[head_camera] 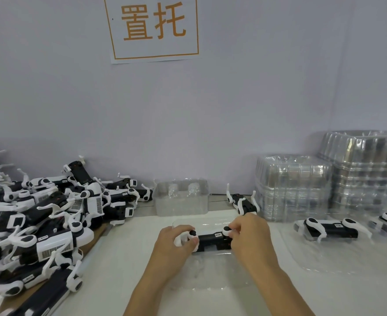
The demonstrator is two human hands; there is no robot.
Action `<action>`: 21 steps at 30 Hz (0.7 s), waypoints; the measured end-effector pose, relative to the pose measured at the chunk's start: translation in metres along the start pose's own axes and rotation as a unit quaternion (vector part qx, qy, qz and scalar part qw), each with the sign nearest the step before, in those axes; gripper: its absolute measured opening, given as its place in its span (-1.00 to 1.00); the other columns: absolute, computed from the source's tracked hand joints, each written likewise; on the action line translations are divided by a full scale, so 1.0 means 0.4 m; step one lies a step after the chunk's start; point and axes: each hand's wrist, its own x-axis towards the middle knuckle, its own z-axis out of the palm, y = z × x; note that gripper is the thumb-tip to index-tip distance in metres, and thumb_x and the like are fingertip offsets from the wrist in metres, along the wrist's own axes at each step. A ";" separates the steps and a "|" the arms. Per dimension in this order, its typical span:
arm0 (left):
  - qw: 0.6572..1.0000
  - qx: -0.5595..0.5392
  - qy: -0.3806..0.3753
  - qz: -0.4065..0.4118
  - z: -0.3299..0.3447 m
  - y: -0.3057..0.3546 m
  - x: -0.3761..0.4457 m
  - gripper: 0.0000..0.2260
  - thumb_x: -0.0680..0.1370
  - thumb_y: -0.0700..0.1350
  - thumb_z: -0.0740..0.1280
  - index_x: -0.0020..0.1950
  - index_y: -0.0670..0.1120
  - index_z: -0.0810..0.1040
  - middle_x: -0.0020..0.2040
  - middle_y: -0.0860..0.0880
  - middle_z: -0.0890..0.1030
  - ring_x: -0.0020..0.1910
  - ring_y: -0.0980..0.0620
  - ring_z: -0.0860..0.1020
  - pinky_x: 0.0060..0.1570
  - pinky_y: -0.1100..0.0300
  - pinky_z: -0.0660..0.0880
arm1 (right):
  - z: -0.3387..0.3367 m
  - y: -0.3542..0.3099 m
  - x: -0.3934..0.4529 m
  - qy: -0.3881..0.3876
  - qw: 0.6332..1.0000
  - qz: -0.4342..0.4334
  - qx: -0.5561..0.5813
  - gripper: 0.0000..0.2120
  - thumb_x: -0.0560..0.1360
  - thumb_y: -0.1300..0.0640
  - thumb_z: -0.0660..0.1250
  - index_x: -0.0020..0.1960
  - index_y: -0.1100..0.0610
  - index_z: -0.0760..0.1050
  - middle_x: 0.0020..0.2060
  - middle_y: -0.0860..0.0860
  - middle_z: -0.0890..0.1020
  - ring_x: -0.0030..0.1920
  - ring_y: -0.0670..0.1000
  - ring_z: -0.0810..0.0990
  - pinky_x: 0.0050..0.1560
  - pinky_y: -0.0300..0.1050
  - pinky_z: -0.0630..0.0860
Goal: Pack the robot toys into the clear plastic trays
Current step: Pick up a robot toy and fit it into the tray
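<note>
Both hands hold one black-and-white robot toy (211,241) over a clear plastic tray (207,267) lying on the white table (124,270) in front of the person. The left hand (173,246) curls round the toy's left end, thumb pressed on its black body, and the right hand (249,236) pinches the white leg joint at the right end. A heap of loose robot toys (39,220) covers the table's left side. Two packed trays (331,233) lie to the right, with stacks of empty trays (329,185) behind them against the wall, under a paper sign (152,27)
</note>
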 end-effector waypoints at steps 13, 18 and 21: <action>0.997 -0.035 0.051 -0.040 0.027 -0.015 0.008 -0.67 0.66 0.00 0.20 0.44 0.12 0.33 0.28 0.06 0.41 0.24 0.08 0.42 0.23 0.17 0.32 | 0.025 -0.043 -0.029 -0.045 0.981 -0.165 -0.093 -0.62 0.63 -0.16 0.07 0.42 -0.21 0.35 0.32 -0.17 0.41 0.31 -0.05 0.35 0.29 0.00 0.23; 0.995 -0.079 0.053 -0.010 0.024 -0.010 0.002 -0.72 0.69 -0.05 0.13 0.39 0.13 0.41 0.39 0.09 0.40 0.30 0.30 0.39 0.17 0.47 0.32 | 0.073 -0.065 -0.055 -0.113 0.961 -0.193 -0.161 -0.59 0.61 -0.26 -0.09 0.35 -0.23 0.35 0.42 -0.08 0.37 0.36 0.05 0.37 0.29 0.04 0.17; 0.996 -0.073 0.045 0.011 0.021 -0.008 -0.002 -0.77 0.69 -0.06 0.13 0.27 0.22 0.45 0.40 0.12 0.39 0.25 0.48 0.33 0.01 0.66 0.26 | 0.068 -0.063 -0.049 -0.127 0.963 -0.179 -0.155 -0.58 0.63 -0.24 -0.12 0.29 -0.25 0.43 0.43 -0.04 0.38 0.39 0.05 0.35 0.32 0.05 0.15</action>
